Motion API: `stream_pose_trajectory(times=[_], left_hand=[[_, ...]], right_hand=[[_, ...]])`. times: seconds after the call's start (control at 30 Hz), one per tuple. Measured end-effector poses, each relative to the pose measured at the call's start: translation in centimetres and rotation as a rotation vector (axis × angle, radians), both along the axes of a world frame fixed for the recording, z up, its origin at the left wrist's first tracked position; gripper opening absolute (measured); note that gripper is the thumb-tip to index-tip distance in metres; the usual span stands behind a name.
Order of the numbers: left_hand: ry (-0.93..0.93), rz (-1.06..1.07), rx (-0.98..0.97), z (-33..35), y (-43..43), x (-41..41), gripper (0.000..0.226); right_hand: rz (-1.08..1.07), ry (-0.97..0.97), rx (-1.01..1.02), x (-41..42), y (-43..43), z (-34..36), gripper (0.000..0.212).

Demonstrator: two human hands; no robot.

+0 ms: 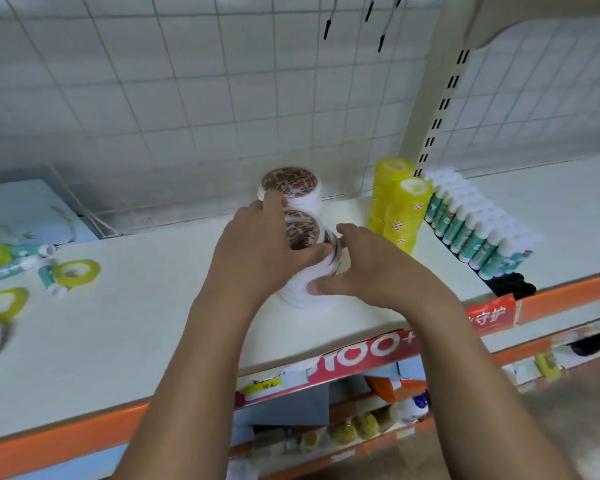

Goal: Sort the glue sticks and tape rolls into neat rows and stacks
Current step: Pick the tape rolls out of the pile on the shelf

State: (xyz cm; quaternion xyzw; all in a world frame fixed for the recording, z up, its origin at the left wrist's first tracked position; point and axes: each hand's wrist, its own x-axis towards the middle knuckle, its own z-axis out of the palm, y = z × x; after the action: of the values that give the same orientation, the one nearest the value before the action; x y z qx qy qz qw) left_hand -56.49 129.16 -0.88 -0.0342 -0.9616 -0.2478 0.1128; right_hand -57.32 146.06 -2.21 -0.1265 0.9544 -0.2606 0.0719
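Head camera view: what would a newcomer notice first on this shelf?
The left hand and right hand grip a white tape stack mid-shelf. To its right stand bright yellow tape stacks and a tidy glue stick row; loose yellow rolls lie scattered at the far left.

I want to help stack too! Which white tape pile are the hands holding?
The front white stack, nearer the shelf edge: left hand and right hand grip it. The rear white stack stands behind.

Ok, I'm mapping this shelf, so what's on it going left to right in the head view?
Loose yellow rolls → white tape stack → yellow tape stacks → glue stick row.
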Motion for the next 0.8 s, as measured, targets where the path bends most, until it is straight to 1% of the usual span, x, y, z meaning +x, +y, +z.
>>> stream_pose_trajectory(times=[0.03, 0.1, 0.17, 0.2, 0.23, 0.3, 0.33, 0.4, 0.43, 0.57, 0.7, 0.8], left_hand=[[0.000, 0.012, 0.025, -0.2, 0.1, 0.0, 0.088], [-0.036, -0.005, 0.136, -0.5, -0.2, 0.0, 0.101], [-0.085, -0.049, 0.276, -0.5, -0.9, 0.3, 0.107], [-0.090, -0.060, 0.313, -0.6, -1.4, 0.5, 0.102], [-0.079, -0.068, 0.320, -0.6, -1.9, 0.7, 0.087], [-0.084, -0.064, 0.293, -0.6, -3.0, 1.4, 0.060], [-0.118, -0.051, 0.273, -0.8, -3.4, 1.6, 0.056], [-0.208, -0.015, 0.201, -1.0, -3.9, 1.7, 0.071], [-0.236, -0.002, 0.171, -1.3, -4.0, 1.7, 0.075], [-0.236, -0.009, 0.158, -1.3, -3.0, 1.5, 0.059], [-0.247, -0.007, 0.104, -1.0, -2.6, 1.5, 0.060], [-0.265, -0.023, 0.053, -0.9, -2.5, 1.8, 0.063]], right_hand=[[0.013, -0.001, -0.020, -0.1, 0.1, -0.2, 0.075], [0.032, -0.013, -0.067, -0.4, 0.3, -0.3, 0.062], [0.051, -0.013, -0.095, -0.6, 0.3, -0.5, 0.060], [0.060, -0.005, -0.094, -0.7, 0.4, -0.5, 0.061], [0.066, 0.000, -0.091, -0.8, 0.5, -0.5, 0.062], [0.070, -0.008, -0.103, -0.9, 0.6, -0.6, 0.062], [0.068, -0.015, -0.118, -0.9, 0.7, -0.6, 0.061], [0.064, -0.020, -0.139, -1.0, 0.8, -0.6, 0.057], [0.063, -0.019, -0.145, -1.0, 0.8, -0.6, 0.055], [0.060, 0.008, -0.142, -1.3, 0.8, -0.5, 0.047], [0.058, 0.014, -0.122, -1.4, 1.0, -0.4, 0.048], [0.061, 0.015, -0.116, -1.2, 1.0, -0.5, 0.053]])
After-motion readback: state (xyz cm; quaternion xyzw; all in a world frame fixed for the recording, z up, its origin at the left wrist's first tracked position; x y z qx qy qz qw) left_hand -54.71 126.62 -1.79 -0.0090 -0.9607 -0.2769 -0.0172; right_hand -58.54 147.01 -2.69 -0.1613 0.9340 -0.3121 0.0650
